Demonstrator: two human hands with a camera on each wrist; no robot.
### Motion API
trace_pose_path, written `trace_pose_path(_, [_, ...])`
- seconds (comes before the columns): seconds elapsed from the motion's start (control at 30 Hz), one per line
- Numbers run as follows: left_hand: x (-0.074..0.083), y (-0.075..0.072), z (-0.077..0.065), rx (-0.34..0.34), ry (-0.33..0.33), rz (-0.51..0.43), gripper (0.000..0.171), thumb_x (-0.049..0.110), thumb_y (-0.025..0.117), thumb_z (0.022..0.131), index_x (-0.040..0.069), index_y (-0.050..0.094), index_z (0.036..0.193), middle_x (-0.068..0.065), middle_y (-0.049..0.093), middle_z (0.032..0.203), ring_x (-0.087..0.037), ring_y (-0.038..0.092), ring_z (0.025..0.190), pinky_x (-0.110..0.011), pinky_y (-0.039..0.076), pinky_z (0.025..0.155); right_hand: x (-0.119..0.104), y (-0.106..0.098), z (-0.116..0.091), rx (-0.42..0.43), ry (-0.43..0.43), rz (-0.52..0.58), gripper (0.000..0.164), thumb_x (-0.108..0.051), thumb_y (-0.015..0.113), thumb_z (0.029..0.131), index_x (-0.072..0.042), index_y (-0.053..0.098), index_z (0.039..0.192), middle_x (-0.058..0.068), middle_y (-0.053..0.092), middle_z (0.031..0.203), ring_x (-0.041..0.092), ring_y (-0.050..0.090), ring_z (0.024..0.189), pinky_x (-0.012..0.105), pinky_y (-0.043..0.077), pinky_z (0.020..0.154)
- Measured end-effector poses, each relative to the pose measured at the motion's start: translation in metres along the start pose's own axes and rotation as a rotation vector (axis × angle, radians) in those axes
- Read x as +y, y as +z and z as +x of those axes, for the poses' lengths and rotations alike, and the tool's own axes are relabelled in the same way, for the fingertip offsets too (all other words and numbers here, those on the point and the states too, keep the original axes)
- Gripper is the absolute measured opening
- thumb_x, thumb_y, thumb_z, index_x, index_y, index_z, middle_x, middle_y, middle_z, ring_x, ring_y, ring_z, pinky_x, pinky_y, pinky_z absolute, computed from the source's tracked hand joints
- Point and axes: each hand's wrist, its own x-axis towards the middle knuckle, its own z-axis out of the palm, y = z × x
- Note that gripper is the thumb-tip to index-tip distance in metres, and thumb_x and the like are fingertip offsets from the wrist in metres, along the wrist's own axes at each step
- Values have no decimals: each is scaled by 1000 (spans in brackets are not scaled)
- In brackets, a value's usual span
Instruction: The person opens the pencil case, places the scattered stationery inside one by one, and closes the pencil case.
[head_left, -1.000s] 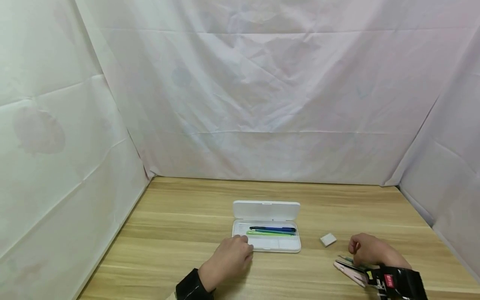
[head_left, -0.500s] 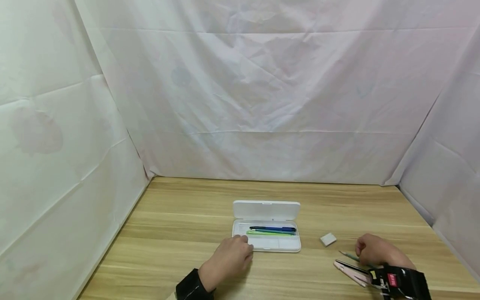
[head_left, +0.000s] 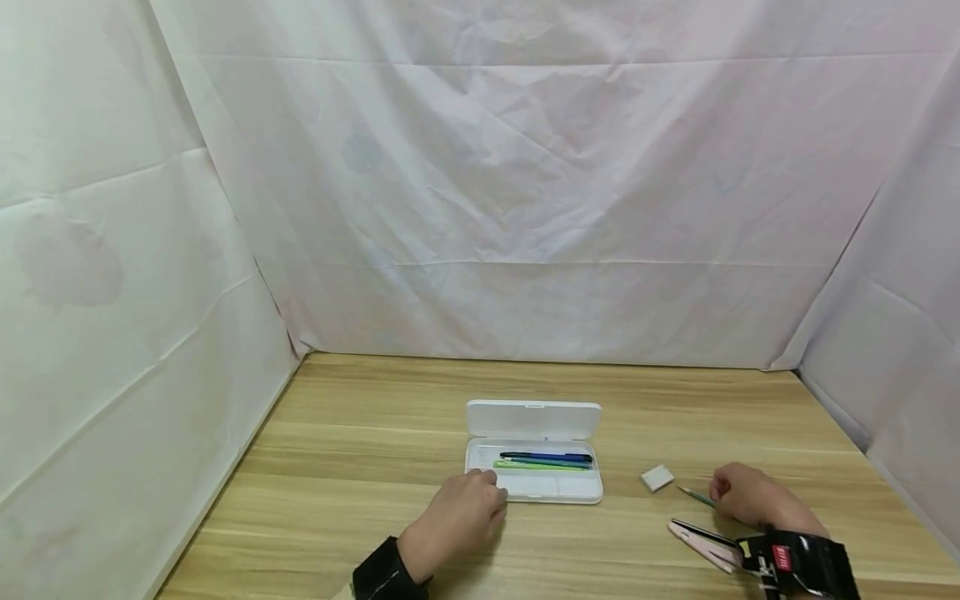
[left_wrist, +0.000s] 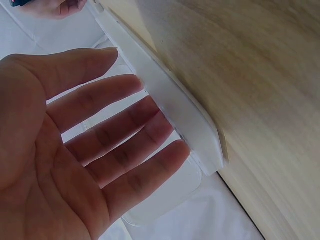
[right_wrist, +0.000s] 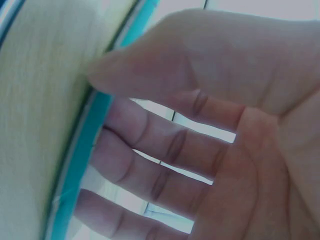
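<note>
Right hand [head_left: 753,496] has the teal pencil [head_left: 696,496] pinched between thumb and fingers, sitting between the pencil case [head_left: 532,487] and the counter's [head_left: 787,417] right edge, tip near the eraser [head_left: 657,478]. Can't tell if it's off the surface. Left hand [head_left: 457,508] is relaxed, fingers loosely spread, tips just touching the case's front rim, gripping nothing. Looks like the pickup step to me; I'd say next calls for a steady lift clear of the eraser.
</note>
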Motion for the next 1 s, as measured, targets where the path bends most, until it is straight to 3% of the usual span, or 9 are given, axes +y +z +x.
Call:
trace_pose_path(0.2, [0, 0, 1, -32, -12, -12, 13, 15, 70, 87, 15, 71, 73, 6, 55, 69, -5, 45, 59, -19, 33, 50, -1, 1, 2, 22, -4, -3, 14, 6, 60, 73, -6, 57, 82, 3, 50, 76, 19, 47, 68, 32, 39, 59])
trace_pose_path(0.47, [0, -1, 0, -10, 0, -1, 14, 15, 70, 86, 15, 69, 71, 5, 55, 69, -6, 46, 59, -20, 34, 49, -3, 3, 4, 27, -9, -27, 11, 1, 63, 77, -5, 55, 80, 3, 50, 75, 19, 46, 68, 33, 38, 59])
trace_pose_path(1.0, [0, 0, 1, -9, -2, 13, 12, 15, 71, 85, 15, 71, 73, 5, 56, 69, -6, 46, 59, -20, 34, 49, -4, 4, 7, 24, 9, -52, 15, -1, 68, 75, -7, 55, 81, 3, 50, 76, 19, 47, 69, 33, 39, 59])
